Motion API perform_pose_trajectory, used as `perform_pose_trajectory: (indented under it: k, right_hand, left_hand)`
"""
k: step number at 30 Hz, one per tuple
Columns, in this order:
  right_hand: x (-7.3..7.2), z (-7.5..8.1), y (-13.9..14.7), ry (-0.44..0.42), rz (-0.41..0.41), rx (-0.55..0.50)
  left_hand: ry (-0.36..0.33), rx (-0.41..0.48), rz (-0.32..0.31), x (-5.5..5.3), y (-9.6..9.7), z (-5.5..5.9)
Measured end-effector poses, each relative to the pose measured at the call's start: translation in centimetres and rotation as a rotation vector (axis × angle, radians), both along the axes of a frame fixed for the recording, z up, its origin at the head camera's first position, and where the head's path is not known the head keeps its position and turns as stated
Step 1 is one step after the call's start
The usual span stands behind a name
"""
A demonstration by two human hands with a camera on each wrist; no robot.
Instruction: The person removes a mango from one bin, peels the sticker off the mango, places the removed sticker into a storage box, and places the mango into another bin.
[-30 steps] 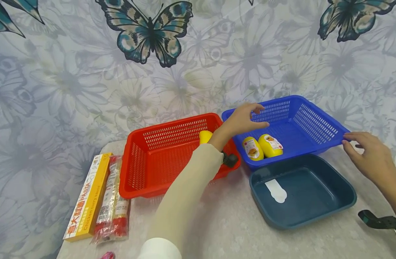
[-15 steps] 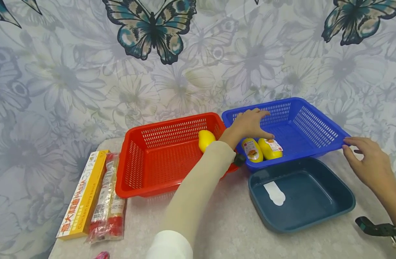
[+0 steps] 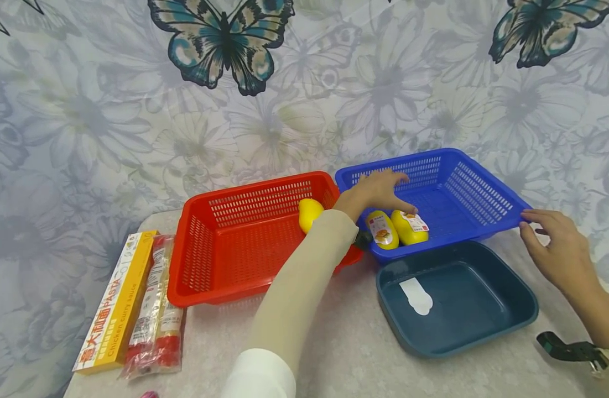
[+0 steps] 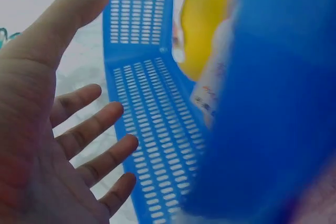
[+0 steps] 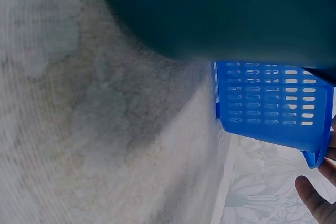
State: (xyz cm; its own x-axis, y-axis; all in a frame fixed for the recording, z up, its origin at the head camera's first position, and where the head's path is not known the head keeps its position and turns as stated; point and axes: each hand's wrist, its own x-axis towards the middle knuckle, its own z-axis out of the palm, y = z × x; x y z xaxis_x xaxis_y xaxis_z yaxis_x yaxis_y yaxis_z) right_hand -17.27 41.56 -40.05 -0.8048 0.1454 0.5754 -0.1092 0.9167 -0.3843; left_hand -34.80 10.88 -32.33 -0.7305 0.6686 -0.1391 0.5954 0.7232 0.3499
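Note:
My left hand (image 3: 379, 190) hovers over the left part of the blue basket (image 3: 488, 193), thumb and fingers spread and holding nothing. Just below its thumb, two yellow rounded items with printed labels, the left one (image 3: 383, 231) and the right one (image 3: 410, 228), lie side by side in the basket's near left corner. The left wrist view shows the spread fingers beside the perforated wall. At the basket's right corner, my right hand (image 3: 558, 243) pinches the rim between thumb and index finger. In the right wrist view its fingertips are at the rim, partly cut off by the frame edge.
A dark teal tray (image 3: 463, 342) with a white label stands before the blue basket. To the left is a red basket (image 3: 244, 185) holding a yellow rounded item (image 3: 309, 213). A pasta box (image 3: 117, 298) and a clear-wrapped noodle pack (image 3: 157, 309) lie farther left. A patterned wall backs the table.
My left hand has come down a little, closer over the two yellow items. My right hand stays at the basket's corner. The head view has shifted slightly.

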Motion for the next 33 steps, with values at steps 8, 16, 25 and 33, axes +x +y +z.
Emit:
perform_pose_trajectory:
  k: [8,16,25,33]
  right_hand:
    - [0.0,-0.5,0.0,0.032,0.009,-0.002]
    - [0.0,-0.5,0.0,0.041,0.043,0.001]
    - [0.0,-0.8,0.1,0.105,0.065,-0.020]
    - [-0.1,-1.1,-0.1,0.108,0.057,-0.041]
  left_hand:
    - [-0.011,-0.120,-0.024,0.6,1.6,0.4]
    - [-0.055,-0.237,-0.034,1.5,2.0,-0.4]
    - [-0.043,-0.303,-0.056,1.7,2.3,-1.0]
    - [-0.123,-0.323,-0.003,1.9,2.1,-1.6]
